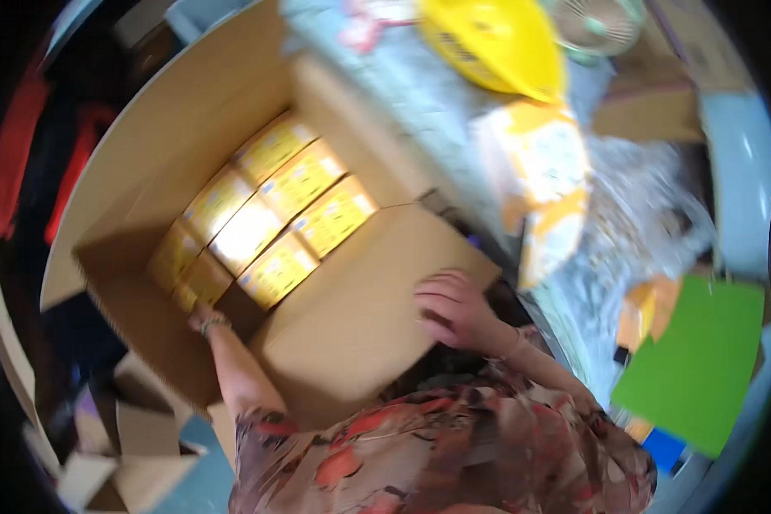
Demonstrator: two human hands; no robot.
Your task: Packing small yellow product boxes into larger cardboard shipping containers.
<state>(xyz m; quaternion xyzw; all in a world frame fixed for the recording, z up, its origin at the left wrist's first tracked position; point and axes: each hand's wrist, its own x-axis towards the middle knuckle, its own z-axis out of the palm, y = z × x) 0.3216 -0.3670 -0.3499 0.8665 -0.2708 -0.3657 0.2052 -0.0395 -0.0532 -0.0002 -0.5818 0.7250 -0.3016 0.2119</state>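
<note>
A large open brown carton [180, 94] fills the left half, with several small yellow boxes [304, 182] packed side by side in its bottom. My left hand [204, 318] reaches down inside, its fingers closed at the near end of a yellow box [204, 281] in the row closest to the carton's left wall. That box lies in shade, and my fingertips are partly hidden. Over the outer part of the carton's near flap [351, 291] is my right hand [454, 310], loosely curled, thumb apart from the fingers, nothing visible in it. Whether it touches the flap I cannot tell.
Beyond the carton lies a pale blue surface with a yellow helmet-like thing [497, 43], a small fan [595, 24], an orange-and-white package [557, 180] and clear plastic bags [638, 197]. A green sheet [698, 368] is at right. Open cartons [137, 471] stand lower left.
</note>
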